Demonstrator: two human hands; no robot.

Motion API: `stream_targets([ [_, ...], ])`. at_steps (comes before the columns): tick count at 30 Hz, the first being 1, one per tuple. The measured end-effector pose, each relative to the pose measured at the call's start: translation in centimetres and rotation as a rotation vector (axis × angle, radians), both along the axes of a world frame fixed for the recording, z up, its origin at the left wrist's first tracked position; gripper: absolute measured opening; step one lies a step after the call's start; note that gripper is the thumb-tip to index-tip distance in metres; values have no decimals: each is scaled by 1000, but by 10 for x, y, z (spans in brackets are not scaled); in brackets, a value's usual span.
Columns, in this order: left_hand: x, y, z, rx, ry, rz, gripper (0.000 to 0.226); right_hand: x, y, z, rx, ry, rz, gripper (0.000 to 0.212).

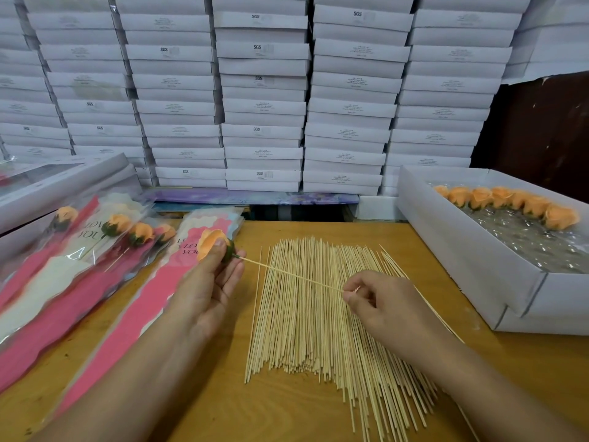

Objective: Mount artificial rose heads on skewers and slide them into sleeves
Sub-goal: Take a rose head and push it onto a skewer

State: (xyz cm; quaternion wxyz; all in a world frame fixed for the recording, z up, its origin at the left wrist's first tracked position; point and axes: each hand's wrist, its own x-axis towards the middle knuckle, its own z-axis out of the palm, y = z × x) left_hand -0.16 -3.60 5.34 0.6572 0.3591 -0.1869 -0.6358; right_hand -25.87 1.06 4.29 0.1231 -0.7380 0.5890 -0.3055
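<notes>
Hands are mid-mount: left hand grips a rose head, right hand pinches its skewer; four sleeved roses lie at nine o'clock, more heads boxed at two o'clock.

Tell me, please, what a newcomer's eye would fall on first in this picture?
Probably the big fan of bare wooden skewers spread across the middle of the table, with the stacked white boxes filling the whole background. Just above the skewers, the left hand holds an orange rose head while the right hand pinches the skewer stuck into its base.
</notes>
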Motion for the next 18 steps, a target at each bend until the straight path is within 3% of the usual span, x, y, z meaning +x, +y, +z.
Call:
stream_targets([
  [10,-2,1,-1,-12,8,-11,21,1,4,2,-95,94,-37,12],
  [18,0,-1,-1,2,-26,-11,23,6,7,7,9,144,-17,18],
])
